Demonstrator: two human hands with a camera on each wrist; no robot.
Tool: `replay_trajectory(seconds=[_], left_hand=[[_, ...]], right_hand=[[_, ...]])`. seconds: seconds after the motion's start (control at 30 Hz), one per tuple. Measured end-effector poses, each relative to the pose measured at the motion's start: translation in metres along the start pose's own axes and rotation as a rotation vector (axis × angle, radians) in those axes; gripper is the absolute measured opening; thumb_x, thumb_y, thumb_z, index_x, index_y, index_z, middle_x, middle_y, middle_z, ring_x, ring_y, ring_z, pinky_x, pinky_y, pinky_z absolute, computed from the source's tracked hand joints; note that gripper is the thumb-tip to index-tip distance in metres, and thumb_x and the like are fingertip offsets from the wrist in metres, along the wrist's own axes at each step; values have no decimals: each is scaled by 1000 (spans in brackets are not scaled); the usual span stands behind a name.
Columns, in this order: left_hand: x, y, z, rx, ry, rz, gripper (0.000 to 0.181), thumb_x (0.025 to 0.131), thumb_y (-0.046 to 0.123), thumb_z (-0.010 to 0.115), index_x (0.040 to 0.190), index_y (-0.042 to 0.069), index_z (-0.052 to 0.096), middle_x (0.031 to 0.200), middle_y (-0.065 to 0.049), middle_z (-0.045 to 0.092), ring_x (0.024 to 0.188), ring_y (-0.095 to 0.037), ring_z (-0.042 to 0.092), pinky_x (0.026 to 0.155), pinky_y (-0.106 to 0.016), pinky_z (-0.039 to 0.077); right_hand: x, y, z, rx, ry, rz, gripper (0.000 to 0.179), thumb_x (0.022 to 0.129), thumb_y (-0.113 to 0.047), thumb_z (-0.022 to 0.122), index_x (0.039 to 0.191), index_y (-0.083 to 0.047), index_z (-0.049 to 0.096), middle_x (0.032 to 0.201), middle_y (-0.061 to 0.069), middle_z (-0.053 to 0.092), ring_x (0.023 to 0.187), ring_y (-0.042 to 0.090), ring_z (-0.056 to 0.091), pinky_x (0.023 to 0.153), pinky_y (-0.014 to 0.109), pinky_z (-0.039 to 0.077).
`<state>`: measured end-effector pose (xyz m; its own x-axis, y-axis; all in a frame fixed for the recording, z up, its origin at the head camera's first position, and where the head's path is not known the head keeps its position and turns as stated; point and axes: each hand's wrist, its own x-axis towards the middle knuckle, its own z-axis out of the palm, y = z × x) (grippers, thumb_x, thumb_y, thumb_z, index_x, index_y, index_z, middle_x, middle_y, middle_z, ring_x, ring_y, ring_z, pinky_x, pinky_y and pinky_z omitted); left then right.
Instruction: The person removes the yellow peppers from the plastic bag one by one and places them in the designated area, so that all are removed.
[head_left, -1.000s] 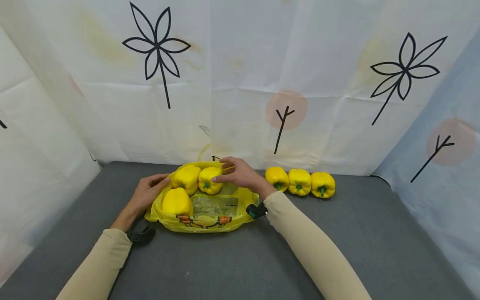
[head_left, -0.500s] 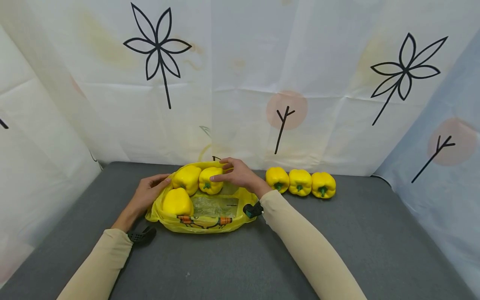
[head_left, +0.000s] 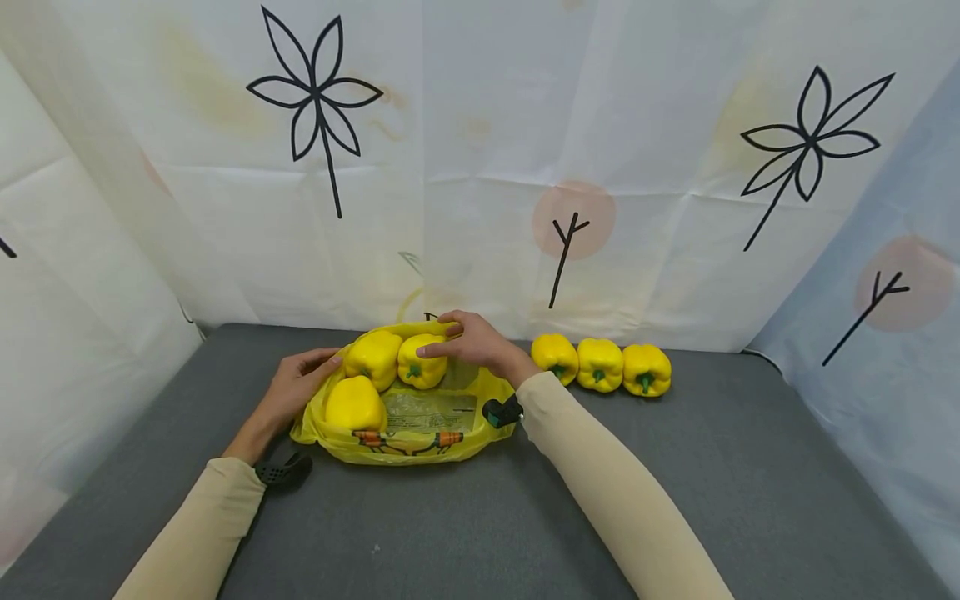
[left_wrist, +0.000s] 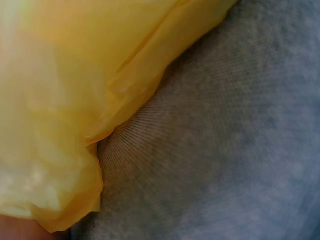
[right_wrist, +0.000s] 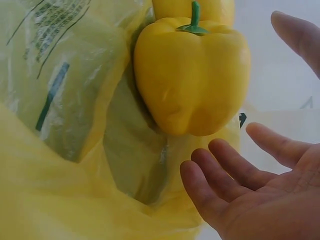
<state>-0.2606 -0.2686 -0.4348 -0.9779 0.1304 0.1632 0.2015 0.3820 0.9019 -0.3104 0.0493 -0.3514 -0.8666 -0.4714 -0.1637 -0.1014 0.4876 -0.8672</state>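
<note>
Three yellow peppers [head_left: 356, 404] sit inside an open yellow plastic bag [head_left: 408, 453]. Beside the rear one on the right, a person's right hand [head_left: 480, 343] is spread, fingers apart and gripping nothing; the left hand [head_left: 291, 392] touches the bag's left edge, though whether it pinches the plastic cannot be told. The step in hand appears to be placing peppers, and the next move likely calls for clearing the rim before reaching right, where three more peppers [head_left: 599, 365] stand in a row on a grey table [head_left: 420, 533]. Behind hangs a pale, flower-printed cloth [head_left: 480, 125].
</note>
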Motion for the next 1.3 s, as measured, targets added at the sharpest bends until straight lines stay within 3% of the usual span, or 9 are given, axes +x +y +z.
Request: replay_trajectory(seconds=[0.3,1.3], left_hand=[[0,0,0,6,-5,-11,51,108,33,52,146,-2,52,139,-26,55,101,1,60,83,-19,53],[0,1,0,27,1,-10,50,108,32,52,146,-1,53,139,-25,57,102,1,59,84,-18,52]], right_hand=[[1,-3,1,14,7,17,81,89,-38,81,154,-11,42,151,18,44,138,34,44,109,50,41],[12,20,19,65,21,-11,84,88,-38,81,157,-13,39,153,17,42,138,33,42,110,49,40]])
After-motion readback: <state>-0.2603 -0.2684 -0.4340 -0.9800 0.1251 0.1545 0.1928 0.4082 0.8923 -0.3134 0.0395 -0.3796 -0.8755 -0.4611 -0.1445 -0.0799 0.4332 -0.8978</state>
